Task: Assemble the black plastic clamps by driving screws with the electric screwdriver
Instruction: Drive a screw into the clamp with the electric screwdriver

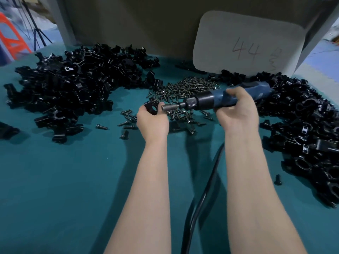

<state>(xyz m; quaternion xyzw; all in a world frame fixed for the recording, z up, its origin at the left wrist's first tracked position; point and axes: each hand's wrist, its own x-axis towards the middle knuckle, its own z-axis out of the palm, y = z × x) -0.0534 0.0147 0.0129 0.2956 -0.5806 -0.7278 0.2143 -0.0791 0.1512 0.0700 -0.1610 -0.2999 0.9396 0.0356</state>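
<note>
While left hand (152,121) pinches clamp (151,108), right (238,114) grips screwdriver (207,99).

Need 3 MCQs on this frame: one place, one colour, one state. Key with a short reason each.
1. Where does the screw pile lie?
A) between the left heap and right heap of black parts
B) on the grey card
C) at the table's near edge

2. What colour is the handle of the electric screwdriver?
A) red
B) blue
C) yellow

3. What is the left hand doing?
A) lying flat on the cloth
B) gripping a black clamp at the screwdriver's tip
C) holding the cable

Key: 1 A, the screws sit mid-table with a heap on either side. 2 B, the body in the right hand is blue. 3 B, its fingers curl round the clamp at the bit.
</note>
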